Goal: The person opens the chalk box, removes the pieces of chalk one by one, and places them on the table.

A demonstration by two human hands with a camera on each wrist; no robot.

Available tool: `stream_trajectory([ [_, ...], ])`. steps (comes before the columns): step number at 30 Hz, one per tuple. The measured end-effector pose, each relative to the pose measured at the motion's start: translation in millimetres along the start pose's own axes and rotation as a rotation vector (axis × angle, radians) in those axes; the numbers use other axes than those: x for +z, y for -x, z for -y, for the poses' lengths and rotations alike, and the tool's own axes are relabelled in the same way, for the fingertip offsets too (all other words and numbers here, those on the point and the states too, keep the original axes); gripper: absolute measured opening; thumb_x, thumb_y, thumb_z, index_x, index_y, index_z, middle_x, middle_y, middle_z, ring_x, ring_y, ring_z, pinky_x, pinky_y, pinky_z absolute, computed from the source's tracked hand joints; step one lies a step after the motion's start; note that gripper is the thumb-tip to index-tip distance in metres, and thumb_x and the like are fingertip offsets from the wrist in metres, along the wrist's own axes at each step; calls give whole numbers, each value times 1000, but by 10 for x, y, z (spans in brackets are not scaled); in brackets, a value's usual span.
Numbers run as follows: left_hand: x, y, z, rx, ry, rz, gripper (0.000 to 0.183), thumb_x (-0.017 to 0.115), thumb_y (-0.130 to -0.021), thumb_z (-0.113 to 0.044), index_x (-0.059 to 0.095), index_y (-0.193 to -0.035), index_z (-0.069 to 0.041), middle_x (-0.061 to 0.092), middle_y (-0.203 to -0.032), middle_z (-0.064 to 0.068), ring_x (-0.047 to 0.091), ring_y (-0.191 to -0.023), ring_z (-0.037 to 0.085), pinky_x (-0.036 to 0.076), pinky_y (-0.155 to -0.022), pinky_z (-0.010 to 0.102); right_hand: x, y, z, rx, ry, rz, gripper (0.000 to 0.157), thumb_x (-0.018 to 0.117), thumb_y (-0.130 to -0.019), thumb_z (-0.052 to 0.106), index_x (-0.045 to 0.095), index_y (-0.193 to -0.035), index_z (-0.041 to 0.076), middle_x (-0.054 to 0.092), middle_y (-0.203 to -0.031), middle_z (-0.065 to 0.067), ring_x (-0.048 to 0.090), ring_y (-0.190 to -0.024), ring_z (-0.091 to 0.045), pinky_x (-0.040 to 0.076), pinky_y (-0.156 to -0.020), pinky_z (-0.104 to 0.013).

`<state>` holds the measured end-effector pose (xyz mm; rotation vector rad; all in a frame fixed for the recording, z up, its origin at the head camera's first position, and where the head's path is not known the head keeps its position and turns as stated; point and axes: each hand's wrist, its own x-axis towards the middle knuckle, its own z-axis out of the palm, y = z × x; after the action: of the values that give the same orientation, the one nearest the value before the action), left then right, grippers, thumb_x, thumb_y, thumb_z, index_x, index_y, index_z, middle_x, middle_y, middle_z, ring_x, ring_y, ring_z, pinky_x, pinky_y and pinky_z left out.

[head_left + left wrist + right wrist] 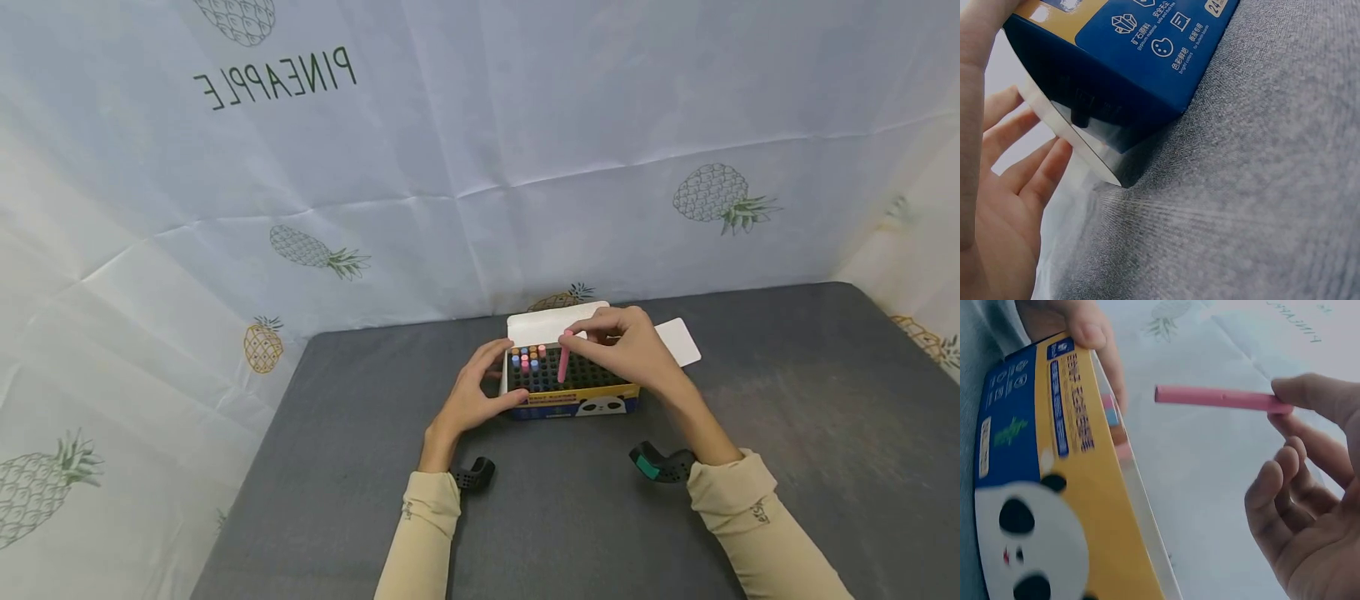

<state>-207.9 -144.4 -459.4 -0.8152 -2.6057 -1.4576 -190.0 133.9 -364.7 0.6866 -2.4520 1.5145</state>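
A stick of pink chalk (563, 363) hangs from the thumb and forefinger of my right hand (628, 348), above a chalk box. In the right wrist view the pinched chalk (1210, 397) points away from the hand, its other fingers loosely curled. The blue and yellow chalk box (558, 408) has a panda on its front. Several coloured chalks (525, 360) stand in the left holes of its black insert (600, 377). My left hand (476, 392) holds the box's left end, thumb on the front top edge, fingers against the white side flap (1066, 128).
The box's white lid flap (551, 323) stands up at the back, and another white flap (678, 340) sticks out to the right. A grey cloth (555, 517) covers the table. Behind it hangs a pale curtain (465, 242) with pineapple prints.
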Motion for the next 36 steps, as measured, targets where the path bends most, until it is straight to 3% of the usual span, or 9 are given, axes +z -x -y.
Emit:
stream_trajectory([
  [5, 2, 3, 0, 11, -15, -3, 89, 69, -86, -69, 46, -154, -16, 42, -159, 10, 53, -135, 32, 54, -103, 51, -185, 155, -18, -15, -5, 75, 10, 75, -93, 10, 83, -98, 11, 62, -67, -2, 44, -57, -12, 39, -54, -28],
  [9, 5, 1, 3, 14, -10, -6, 88, 70, -86, -68, 46, -154, -17, 42, -160, 10, 52, -137, 32, 54, -103, 51, -348, 295, -57, 15, -10, 144, 12, 74, -94, 11, 83, -102, 10, 71, -76, 2, 48, -59, -12, 37, -52, -29],
  [16, 7, -4, 12, 10, -16, -14, 94, 66, -84, -76, 46, -154, -18, 43, -159, 9, 53, -136, 31, 54, -103, 51, -581, 515, -225, 71, -53, 300, 10, 77, -91, 10, 83, -99, 10, 68, -72, 4, 43, -58, -8, 38, -50, -29],
  [21, 10, -11, 6, -3, -14, -3, 95, 65, -83, -78, 45, -155, -20, 42, -160, 8, 52, -137, 30, 54, -104, 50, -700, 612, -385, 94, -118, 440, 14, 75, -92, 7, 81, -102, 0, 79, -88, 4, 58, -67, -4, 45, -54, -28],
  [26, 4, -17, 4, -12, -11, -2, 95, 64, -82, -79, 45, -155, -21, 42, -160, 6, 53, -136, 28, 53, -105, 49, -802, 643, -517, 162, -132, 560, 18, 71, -95, 9, 80, -107, -1, 81, -98, -5, 70, -81, -1, 54, -65, -26],
  [28, 2, -17, 9, -12, -12, -2, 94, 65, -82, -79, 45, -155, -22, 42, -160, 6, 53, -136, 27, 54, -104, 49, -828, 652, -564, 196, -131, 595, 19, 70, -96, 10, 80, -108, -1, 81, -94, -8, 64, -74, 3, 51, -62, -24],
  [32, -3, -14, 16, -10, -14, 0, 94, 65, -83, -78, 45, -155, -21, 41, -160, 6, 53, -136, 28, 54, -104, 50, -847, 670, -664, 253, -136, 623, 20, 70, -96, 12, 80, -109, 0, 72, -69, -9, 31, -57, 1, 31, -49, -26],
  [34, -5, -12, 16, -10, -15, 2, 94, 65, -83, -78, 45, -155, -21, 41, -160, 6, 53, -135, 28, 54, -104, 50, -852, 681, -714, 265, -132, 623, 21, 70, -96, 13, 79, -110, 0, 65, -63, -9, 24, -56, 0, 27, -47, -27],
  [36, -6, -9, 15, -11, -15, 5, 93, 64, -83, -78, 45, -155, -22, 41, -160, 6, 53, -135, 28, 54, -104, 49, -856, 689, -767, 250, -125, 621, 21, 70, -96, 12, 79, -110, -1, 72, -70, -7, 28, -56, 1, 29, -48, -26],
])
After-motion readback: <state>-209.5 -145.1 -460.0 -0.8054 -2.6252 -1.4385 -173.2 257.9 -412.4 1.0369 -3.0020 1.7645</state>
